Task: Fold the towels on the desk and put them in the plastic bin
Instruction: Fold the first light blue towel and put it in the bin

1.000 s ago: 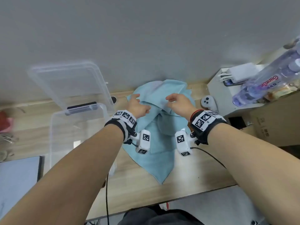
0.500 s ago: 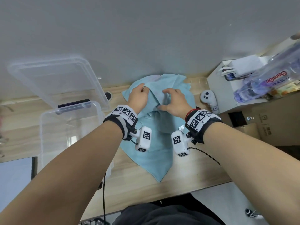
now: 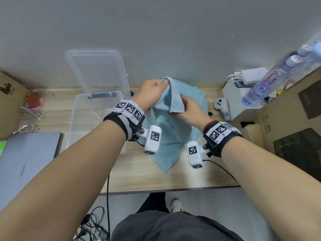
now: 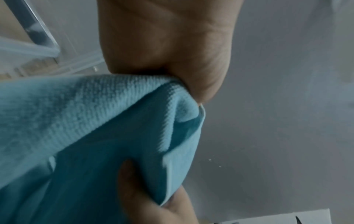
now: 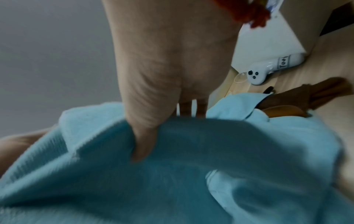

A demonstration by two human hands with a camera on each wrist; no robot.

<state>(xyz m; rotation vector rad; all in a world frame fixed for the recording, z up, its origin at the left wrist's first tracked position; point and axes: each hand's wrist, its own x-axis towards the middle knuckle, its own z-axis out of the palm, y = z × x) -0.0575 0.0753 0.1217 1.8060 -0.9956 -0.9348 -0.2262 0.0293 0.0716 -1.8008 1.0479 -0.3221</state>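
Head view shows the left hand [image 3: 152, 92] pinching a raised corner of the blue towel [image 3: 173, 133] between thumb and curled fingers, while the right hand [image 3: 190, 110] grips a bunched fold just beside it, the rest trailing below both onto the desk [image 3: 139, 173]. With only small pinches holding limp cloth, a corner could slip free, or the hanging tail could drag crooked and spoil the fold. The plastic bin [image 3: 76, 108] stands open just left of the left fingers.

The wooden desk [image 3: 139, 174] holds a clear bin [image 3: 76, 119], a blue towel [image 3: 166, 153], a white controller [image 3: 221, 106], a white box [image 3: 232, 94] and a gray laptop [image 3: 26, 162].
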